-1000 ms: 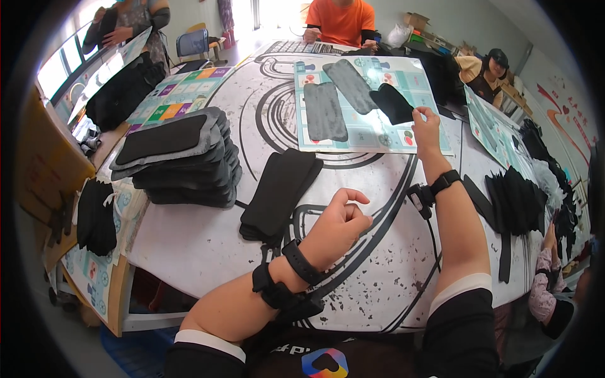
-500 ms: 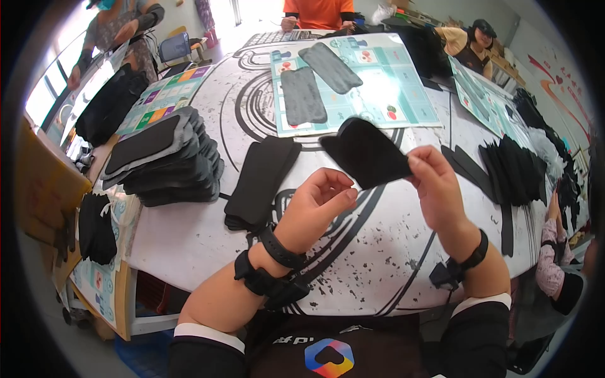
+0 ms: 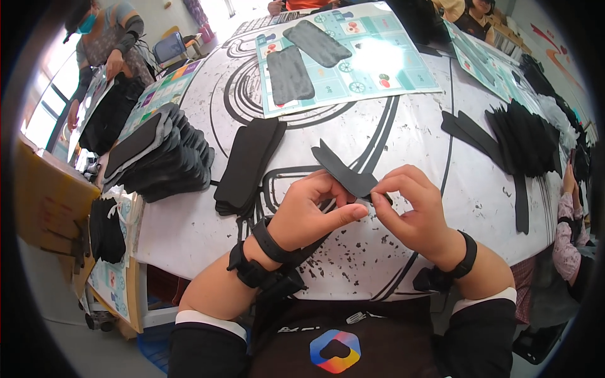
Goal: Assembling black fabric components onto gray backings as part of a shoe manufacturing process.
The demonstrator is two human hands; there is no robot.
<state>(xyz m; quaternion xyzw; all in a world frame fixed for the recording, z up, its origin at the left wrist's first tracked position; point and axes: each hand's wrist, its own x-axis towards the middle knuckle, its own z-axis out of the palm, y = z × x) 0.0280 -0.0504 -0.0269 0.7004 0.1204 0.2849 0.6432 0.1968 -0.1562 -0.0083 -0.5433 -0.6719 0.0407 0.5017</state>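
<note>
A folded or layered black fabric piece (image 3: 348, 175), flat with rounded ends, is held above the table in front of me. My right hand (image 3: 413, 201) pinches its near right end between thumb and fingers. Beside its near edge is my left hand (image 3: 315, 203), fingers curled close against the piece and thumb held apart; no grip by it shows. At its far end the piece splits into two tips. Left of my hands lies a small stack of similar black pieces (image 3: 249, 165). A tall stack of grey and black pieces (image 3: 161, 154) stands further left.
Two grey pieces (image 3: 290, 75) lie on a light green printed board (image 3: 340, 88) ahead. On the right are a fanned black pile (image 3: 526, 135) and loose strips (image 3: 469, 135). A cardboard box (image 3: 50, 195) stands at left. Other people work around the white patterned table (image 3: 183, 242).
The right hand has brought the black piece down and nearer the left hand, and the piece has turned edge-on. The view has tilted down slightly. At left, a person has reached toward a black pile.
</note>
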